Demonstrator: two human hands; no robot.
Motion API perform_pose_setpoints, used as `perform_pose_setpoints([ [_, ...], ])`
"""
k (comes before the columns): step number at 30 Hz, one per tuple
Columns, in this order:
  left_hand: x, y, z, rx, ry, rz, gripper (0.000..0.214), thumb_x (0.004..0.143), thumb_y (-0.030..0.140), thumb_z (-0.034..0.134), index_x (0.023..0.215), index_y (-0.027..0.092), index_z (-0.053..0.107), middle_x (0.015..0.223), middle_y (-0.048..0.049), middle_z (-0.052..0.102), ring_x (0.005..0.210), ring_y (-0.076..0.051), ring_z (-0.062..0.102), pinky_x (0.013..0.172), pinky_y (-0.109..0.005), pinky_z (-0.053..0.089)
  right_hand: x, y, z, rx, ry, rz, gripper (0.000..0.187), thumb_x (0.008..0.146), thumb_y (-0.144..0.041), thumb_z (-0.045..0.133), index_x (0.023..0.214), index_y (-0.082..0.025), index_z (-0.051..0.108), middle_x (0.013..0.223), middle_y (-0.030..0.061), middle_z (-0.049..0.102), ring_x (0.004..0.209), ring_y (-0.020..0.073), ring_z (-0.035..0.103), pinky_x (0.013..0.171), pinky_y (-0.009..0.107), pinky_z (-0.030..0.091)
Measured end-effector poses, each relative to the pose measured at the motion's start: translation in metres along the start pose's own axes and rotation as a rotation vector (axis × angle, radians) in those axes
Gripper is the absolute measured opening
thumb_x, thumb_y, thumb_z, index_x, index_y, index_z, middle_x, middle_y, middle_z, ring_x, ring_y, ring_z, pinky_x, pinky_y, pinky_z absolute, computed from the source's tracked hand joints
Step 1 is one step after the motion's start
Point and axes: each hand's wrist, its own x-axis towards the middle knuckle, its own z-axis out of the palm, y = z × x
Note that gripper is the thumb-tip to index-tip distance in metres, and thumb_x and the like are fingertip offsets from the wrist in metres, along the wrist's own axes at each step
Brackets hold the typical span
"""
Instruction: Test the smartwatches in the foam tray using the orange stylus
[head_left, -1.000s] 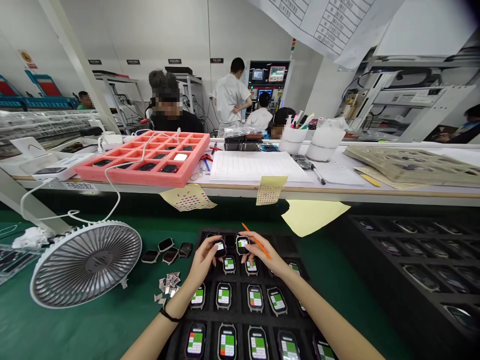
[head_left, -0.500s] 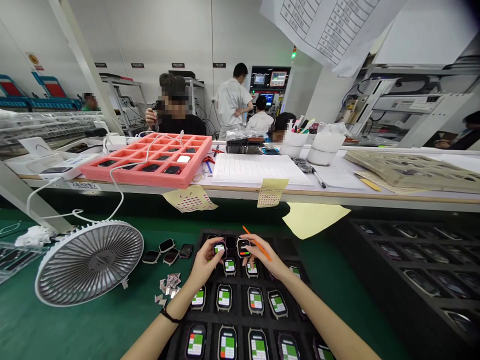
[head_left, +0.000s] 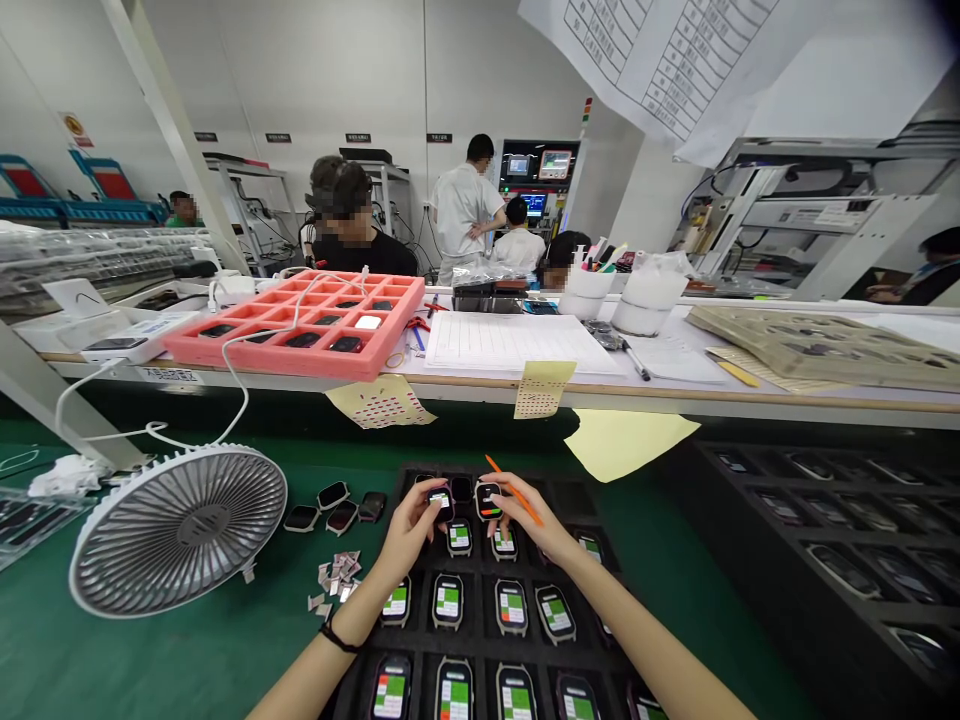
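Note:
My left hand (head_left: 414,518) is closed on a dark-framed smartwatch body (head_left: 440,503), its screen lit white, above the far rows of a black foam tray (head_left: 480,640). Beside it, my right hand (head_left: 523,508) grips a second smartwatch body (head_left: 489,501) with a silvery frame and an orange bar on its dark screen. An orange pen-like stick (head_left: 514,490) also lies across the fingers of that hand. Several strapless watch bodies sit in the tray's pockets, mostly with green, white and red blocks on their screens, such as one watch (head_left: 448,600) near the middle.
Left of the tray lie several dark-screened watches (head_left: 342,516) and a pile of small pinkish pieces (head_left: 341,572). A white fan (head_left: 180,530) stands farther left. Another black tray (head_left: 825,560) is at right. Above, a shelf holds a pink foam tray (head_left: 300,350) and papers (head_left: 517,340).
The screen of the watch in my left hand has lost its green blocks and shows mostly white. Both hands stay nearly in place. Across the shelf, a person has lowered a raised hand.

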Motion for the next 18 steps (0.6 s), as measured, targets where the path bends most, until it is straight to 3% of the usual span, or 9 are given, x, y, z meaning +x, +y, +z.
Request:
perform_pose_setpoints([
  [10, 0.0014, -0.0072, -0.0018, -0.023, -0.013, 0.013, 0.040, 0.083, 0.048, 0.053, 0.110, 0.018, 0.056, 0.084, -0.0031, 0.058, 0.053, -0.010, 0.055, 0.046, -0.021, 0.041, -0.0004, -0.0027, 0.0018, -0.015, 0.007, 0.015, 0.033, 0.083, -0.043, 0.057, 0.108, -0.022, 0.054, 0.085, 0.0025, 0.061, 0.053, 0.0126, 0.064, 0.043, 0.022, 0.046],
  [18, -0.0013, 0.0025, 0.0010, 0.022, -0.013, 0.000, 0.046, 0.079, 0.049, 0.058, 0.112, 0.017, 0.055, 0.082, -0.0034, 0.059, 0.051, -0.009, 0.052, 0.049, -0.023, 0.043, -0.0004, -0.0011, 0.0009, -0.024, 0.007, 0.025, 0.032, 0.084, -0.043, 0.057, 0.108, -0.022, 0.054, 0.088, 0.0036, 0.063, 0.052, 0.0124, 0.063, 0.043, 0.023, 0.047],
])
